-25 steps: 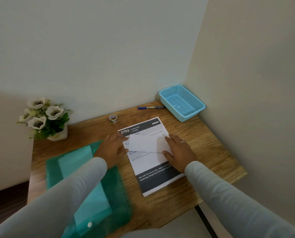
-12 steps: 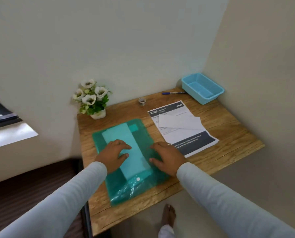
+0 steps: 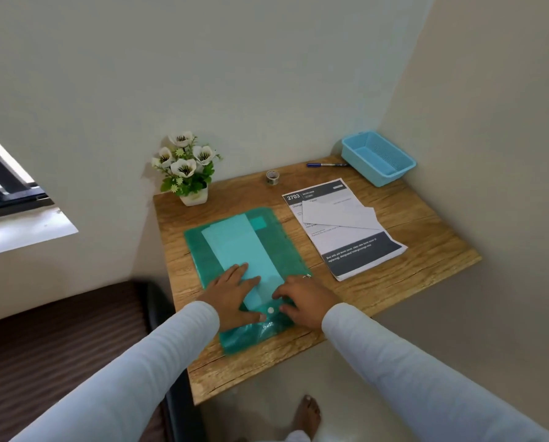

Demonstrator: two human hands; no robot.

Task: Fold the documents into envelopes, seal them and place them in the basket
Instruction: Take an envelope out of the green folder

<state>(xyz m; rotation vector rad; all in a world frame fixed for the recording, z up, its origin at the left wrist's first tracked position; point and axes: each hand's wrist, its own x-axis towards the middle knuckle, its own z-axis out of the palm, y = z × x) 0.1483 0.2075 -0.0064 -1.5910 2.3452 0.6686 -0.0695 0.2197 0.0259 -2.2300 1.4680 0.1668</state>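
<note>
A green plastic folder (image 3: pixel 234 247) lies on the wooden table (image 3: pixel 426 250), with pale sheets showing through it. My left hand (image 3: pixel 231 291) rests flat on its near part, and my right hand (image 3: pixel 305 298) presses with bent fingers beside the white snap button (image 3: pixel 270 310). To the right lies a printed document (image 3: pixel 359 250) headed 2703, and a white envelope (image 3: pixel 340 215) rests across it. A light blue basket (image 3: pixel 378 157) stands at the far right corner with nothing visible inside.
A blue pen (image 3: pixel 325 165) and a small tape roll (image 3: pixel 272 177) lie near the back wall. A white pot of flowers (image 3: pixel 187 169) stands at the back left. A bare foot (image 3: pixel 306 416) shows below the table's near edge.
Both hands left the envelope and document and moved left onto the green folder, then slid nearer to its snap button. The view pulled back and turned left.
</note>
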